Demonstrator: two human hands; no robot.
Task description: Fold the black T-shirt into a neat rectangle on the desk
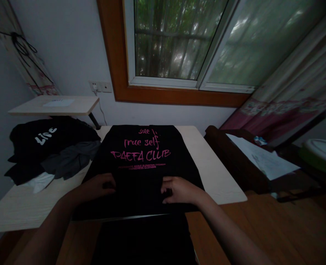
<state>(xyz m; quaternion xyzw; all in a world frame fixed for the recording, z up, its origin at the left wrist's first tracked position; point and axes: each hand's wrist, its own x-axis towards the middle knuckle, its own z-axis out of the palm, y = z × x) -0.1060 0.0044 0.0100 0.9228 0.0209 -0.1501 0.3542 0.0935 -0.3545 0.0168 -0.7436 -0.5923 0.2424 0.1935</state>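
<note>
A black T-shirt point(143, 162) with pink lettering lies spread flat on a light wooden table point(215, 173), its lower part hanging over the near edge. My left hand point(98, 187) rests palm down on the shirt's lower left part, fingers curled into the cloth. On the lower right part, my right hand point(179, 189) presses down, its fingers bent and pinching the fabric. Both hands sit just below the printed text.
A pile of dark clothes point(49, 151), one with white lettering, lies on the table's left side. A small shelf point(55, 105) juts from the wall behind it. A dark side stand with papers point(262, 158) is to the right, under a window point(179, 40).
</note>
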